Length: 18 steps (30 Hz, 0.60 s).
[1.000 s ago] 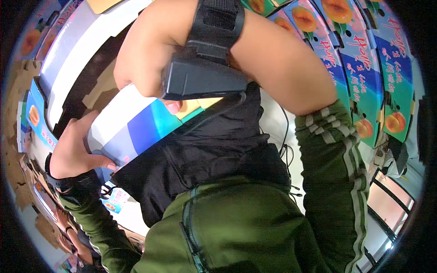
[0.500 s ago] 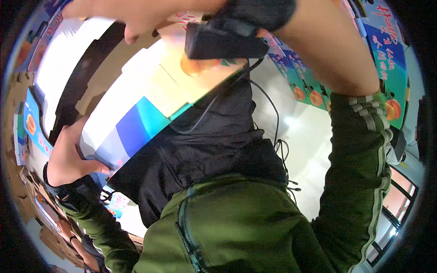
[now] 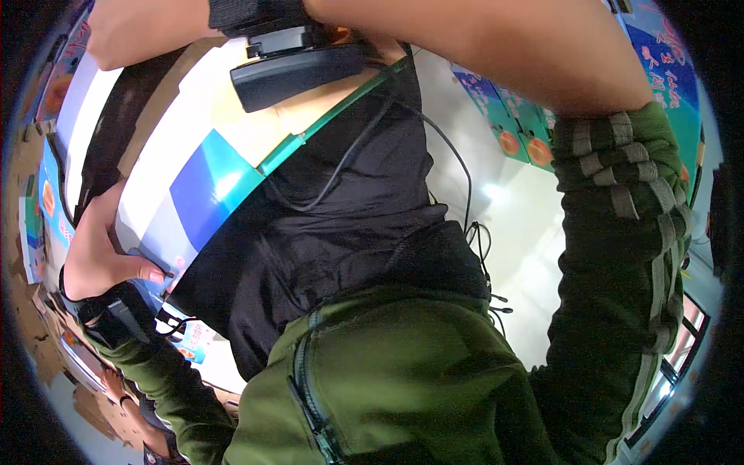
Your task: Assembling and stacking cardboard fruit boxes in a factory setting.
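A printed cardboard carton with white, blue, green and peach colours lies tilted in front of my body. My left hand grips its lower left end, thumb on the printed side and fingers out of sight behind the panel. Across the top of the view stretches my right arm, placing my right hand over the far left part of the carton. Its fingers are hidden, so I cannot tell what they hold. A black device is strapped at the right wrist, in front of part of the carton.
More printed cartons stand at the upper right, with others along the left rim. Black cables hang beside my dark apron. At the lower left, another person's arm reaches toward brown cardboard.
My right hand and forearm have swept to the left and up across the carton. The carton and my left hand have shifted slightly left, the left hand still gripping.
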Available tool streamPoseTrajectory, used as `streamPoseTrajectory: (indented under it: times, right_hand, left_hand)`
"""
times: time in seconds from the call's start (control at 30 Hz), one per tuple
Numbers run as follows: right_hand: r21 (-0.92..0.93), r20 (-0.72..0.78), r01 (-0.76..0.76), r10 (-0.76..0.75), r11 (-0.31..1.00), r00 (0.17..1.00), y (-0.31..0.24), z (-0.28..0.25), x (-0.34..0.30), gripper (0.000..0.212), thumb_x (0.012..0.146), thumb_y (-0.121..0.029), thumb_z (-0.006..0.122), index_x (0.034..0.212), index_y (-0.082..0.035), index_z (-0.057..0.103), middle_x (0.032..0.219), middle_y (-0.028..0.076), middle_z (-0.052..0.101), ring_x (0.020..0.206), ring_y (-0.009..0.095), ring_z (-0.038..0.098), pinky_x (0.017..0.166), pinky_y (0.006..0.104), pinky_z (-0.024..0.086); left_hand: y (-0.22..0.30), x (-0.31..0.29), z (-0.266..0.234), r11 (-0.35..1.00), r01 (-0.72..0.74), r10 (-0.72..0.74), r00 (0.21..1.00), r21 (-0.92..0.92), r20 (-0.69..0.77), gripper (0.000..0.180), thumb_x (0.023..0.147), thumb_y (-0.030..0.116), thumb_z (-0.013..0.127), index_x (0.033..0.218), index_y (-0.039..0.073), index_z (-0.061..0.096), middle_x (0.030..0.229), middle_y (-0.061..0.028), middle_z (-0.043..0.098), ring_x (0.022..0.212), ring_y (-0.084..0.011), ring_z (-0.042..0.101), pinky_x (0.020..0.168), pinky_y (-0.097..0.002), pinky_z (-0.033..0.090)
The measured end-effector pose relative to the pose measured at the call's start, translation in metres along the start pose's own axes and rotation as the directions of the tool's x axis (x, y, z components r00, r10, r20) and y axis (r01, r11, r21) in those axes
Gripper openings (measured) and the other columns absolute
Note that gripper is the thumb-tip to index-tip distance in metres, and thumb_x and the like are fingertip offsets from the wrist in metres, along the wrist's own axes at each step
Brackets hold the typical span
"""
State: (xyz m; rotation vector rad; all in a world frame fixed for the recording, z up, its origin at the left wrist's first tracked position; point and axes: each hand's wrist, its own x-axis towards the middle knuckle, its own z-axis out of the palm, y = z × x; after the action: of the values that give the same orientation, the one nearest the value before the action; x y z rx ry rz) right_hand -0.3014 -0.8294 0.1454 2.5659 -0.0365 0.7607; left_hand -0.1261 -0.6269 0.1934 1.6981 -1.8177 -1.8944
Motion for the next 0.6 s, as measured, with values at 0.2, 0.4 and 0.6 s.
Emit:
streamPoseTrajectory:
  times: [0.2,0.4,0.6]
  right_hand:
    - [-0.067,0.133,0.021,-0.012,0.998,0.991,-0.015,-0.065,-0.013,0.02,0.085,-0.015,0.059,0.078,-0.017,0.078,0.079,0.004,0.073,0.079,0.024,0.071,0.064,0.0356,0.051]
    - [-0.018,0.026,0.062,-0.061,0.998,0.998,-0.009,-0.073,-0.013,0.016,0.081,-0.014,0.063,0.073,-0.016,0.077,0.073,0.003,0.072,0.074,0.022,0.07,0.064,0.0352,0.051]
    - [-0.002,0.199,-0.332,0.325,0.943,0.924,-0.005,-0.101,-0.021,0.018,0.073,-0.021,0.075,0.083,-0.006,0.074,0.089,0.013,0.073,0.086,0.028,0.07,0.073,0.0367,0.053]
  left_hand:
    - [0.004,-0.002,0.005,0.998,-0.042,0.041,0.999,-0.042,-0.023,0.091,0.047,0.008,0.093,0.128,-0.006,0.055,0.113,-0.0104,0.068,0.106,-0.0172,0.06,0.098,-0.0325,0.043]
    - [0.001,-0.001,0.001,0.997,-0.074,0.074,0.997,0.037,0.015,0.088,0.049,0.011,0.094,0.127,-0.006,0.056,0.109,-0.011,0.069,0.103,-0.0161,0.06,0.095,-0.0323,0.045]
    - [0.007,0.001,0.002,0.992,-0.12,0.12,0.993,0.032,-0.001,0.086,0.049,0.012,0.094,0.125,-0.006,0.057,0.107,-0.0128,0.069,0.101,-0.0186,0.062,0.094,-0.0342,0.046]
